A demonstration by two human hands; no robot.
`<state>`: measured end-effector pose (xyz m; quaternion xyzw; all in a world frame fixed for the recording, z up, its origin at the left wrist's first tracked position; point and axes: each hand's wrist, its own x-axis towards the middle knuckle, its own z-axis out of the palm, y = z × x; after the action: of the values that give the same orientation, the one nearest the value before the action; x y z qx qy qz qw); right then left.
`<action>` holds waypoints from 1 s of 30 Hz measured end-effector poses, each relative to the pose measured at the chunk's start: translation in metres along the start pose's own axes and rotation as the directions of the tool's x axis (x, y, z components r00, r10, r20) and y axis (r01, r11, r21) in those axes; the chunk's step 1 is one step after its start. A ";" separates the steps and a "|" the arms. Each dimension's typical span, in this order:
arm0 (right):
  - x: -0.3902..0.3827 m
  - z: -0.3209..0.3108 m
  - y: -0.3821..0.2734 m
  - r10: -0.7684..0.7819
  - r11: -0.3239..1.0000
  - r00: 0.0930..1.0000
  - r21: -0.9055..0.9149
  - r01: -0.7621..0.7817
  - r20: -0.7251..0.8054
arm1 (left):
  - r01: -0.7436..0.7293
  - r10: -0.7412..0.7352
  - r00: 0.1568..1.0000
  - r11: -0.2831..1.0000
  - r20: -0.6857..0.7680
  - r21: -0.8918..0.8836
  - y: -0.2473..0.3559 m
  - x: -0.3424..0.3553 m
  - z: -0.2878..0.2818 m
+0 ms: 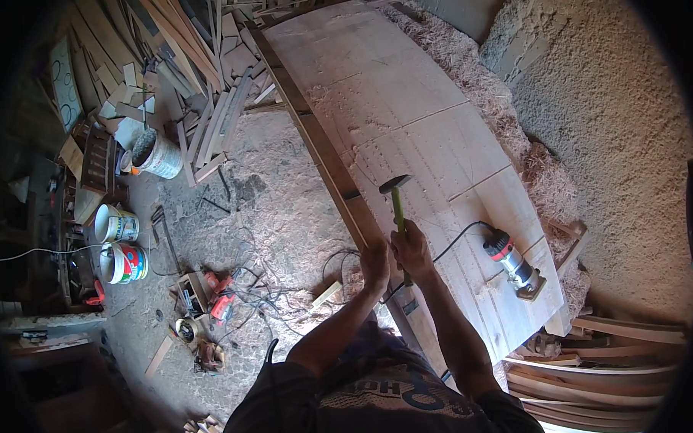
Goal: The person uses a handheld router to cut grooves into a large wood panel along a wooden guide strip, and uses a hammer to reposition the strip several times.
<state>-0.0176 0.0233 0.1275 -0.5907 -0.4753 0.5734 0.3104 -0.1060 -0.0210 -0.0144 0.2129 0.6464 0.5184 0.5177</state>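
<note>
My right hand (411, 248) is closed around the green handle of a hammer (396, 204), whose dark head is raised toward the middle of the picture, over a large pale wooden panel (403, 85). My left hand (375, 265) grips a long, narrow wooden strip (324, 147) at the left edge of the panel, just beside the hammer handle. A router (514, 264) with a black and red top rests on the right part of the panel, its dark cord looping toward my hands. Thin lines and scattered shavings mark the panel's surface.
Loose boards (206, 122) pile up at upper left. Buckets (163, 158) stand on the floor below them, near red power tools (222, 305), cords and a toolbox (189, 291). Shavings (551, 186) lie between the panel and the rough wall (611, 131). Curved strips (596, 383) are stacked at lower right.
</note>
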 end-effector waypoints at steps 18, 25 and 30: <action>0.061 0.054 -0.010 -0.179 0.976 0.980 -0.145 0.165 -0.088 | -0.479 0.450 0.869 0.869 0.205 0.123 -0.022 -0.003 0.008; 0.105 0.072 0.031 -0.609 0.789 0.698 -0.374 0.488 -0.377 | -0.197 0.237 0.923 0.968 0.304 -0.157 -0.025 -0.037 0.018; 0.090 0.104 -0.017 -0.349 0.925 0.928 -0.209 0.317 -0.134 | 0.581 0.490 0.586 0.301 0.645 -0.756 -0.122 0.017 -0.012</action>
<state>-0.1319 0.0935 0.0925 -0.5737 -0.5917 0.4136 0.3869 -0.0906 -0.0579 -0.1313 0.0495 -0.1025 0.6130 0.7818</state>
